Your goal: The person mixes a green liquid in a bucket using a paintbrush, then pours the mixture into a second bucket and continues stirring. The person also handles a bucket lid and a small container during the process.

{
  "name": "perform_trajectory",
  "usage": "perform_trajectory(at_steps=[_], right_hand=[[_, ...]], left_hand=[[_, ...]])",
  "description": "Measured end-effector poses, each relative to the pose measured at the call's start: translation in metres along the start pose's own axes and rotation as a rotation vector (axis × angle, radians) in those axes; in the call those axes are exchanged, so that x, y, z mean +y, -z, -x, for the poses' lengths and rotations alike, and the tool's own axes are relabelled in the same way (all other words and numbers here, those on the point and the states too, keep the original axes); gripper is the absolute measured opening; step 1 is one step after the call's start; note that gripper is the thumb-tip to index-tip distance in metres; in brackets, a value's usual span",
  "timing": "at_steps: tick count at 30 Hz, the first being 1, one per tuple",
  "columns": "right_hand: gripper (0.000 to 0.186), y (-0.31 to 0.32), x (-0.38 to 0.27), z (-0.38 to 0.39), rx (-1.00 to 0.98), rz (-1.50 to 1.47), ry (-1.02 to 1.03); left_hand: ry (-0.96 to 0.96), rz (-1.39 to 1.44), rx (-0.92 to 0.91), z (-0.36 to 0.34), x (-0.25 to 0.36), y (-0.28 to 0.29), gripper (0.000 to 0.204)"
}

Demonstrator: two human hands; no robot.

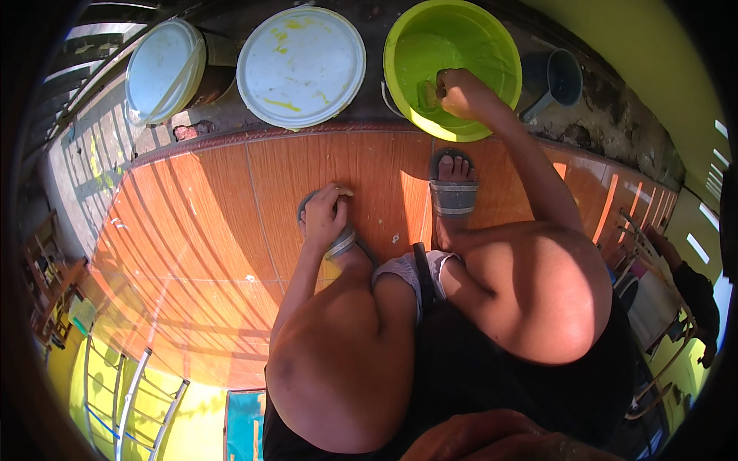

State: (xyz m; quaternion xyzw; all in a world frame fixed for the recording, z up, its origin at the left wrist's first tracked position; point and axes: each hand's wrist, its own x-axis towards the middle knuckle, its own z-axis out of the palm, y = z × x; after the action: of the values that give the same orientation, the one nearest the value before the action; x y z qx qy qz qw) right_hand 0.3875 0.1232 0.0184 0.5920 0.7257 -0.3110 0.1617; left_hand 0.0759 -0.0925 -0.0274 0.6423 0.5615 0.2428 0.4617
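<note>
My right hand [461,94] reaches into a lime-green bucket [503,46], its fingers closed. A small yellowish-green object [429,94] shows at those fingers, too unclear to name. Yellow-green paint-like liquid [434,50] coats the inside of the bucket. Down by my left foot, my left hand [327,217] has its fingers curled together. A small yellowish bit [347,192] shows at its fingertips; I cannot make out what it is. Grey slide sandals are on both feet, the right sandal [453,197] just below the bucket.
A white round lid [301,67] with yellow smears and a lidded bucket [165,71] stand left of the green bucket. A dark dipper [561,79] lies on its right. Orange wood-look tiles [207,230] spread around my feet. A metal ladder [131,399] is lower left; chairs [653,307] stand right.
</note>
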Motion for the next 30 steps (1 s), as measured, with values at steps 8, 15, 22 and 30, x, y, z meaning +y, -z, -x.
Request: perform_trajectory(at_steps=[8, 15, 22, 30], right_hand=[[0.024, 0.009, 0.005, -0.014, 0.237, 0.07, -0.209], [0.02, 0.001, -0.01, -0.002, 0.037, -0.034, 0.041], [0.023, 0.007, -0.001, -0.013, 0.251, -0.005, -0.116], [0.022, -0.002, 0.002, 0.006, 0.127, -0.038, 0.025]], left_hand=[[-0.004, -0.016, 0.002, 0.001, 0.0, 0.001, 0.018], [0.08, 0.028, 0.031, 0.0, 0.001, -0.003, 0.013], [0.084, 0.028, 0.017, 0.002, 0.001, -0.001, 0.019], [0.021, -0.149, -0.118, 0.004, -0.012, 0.002, 0.02]])
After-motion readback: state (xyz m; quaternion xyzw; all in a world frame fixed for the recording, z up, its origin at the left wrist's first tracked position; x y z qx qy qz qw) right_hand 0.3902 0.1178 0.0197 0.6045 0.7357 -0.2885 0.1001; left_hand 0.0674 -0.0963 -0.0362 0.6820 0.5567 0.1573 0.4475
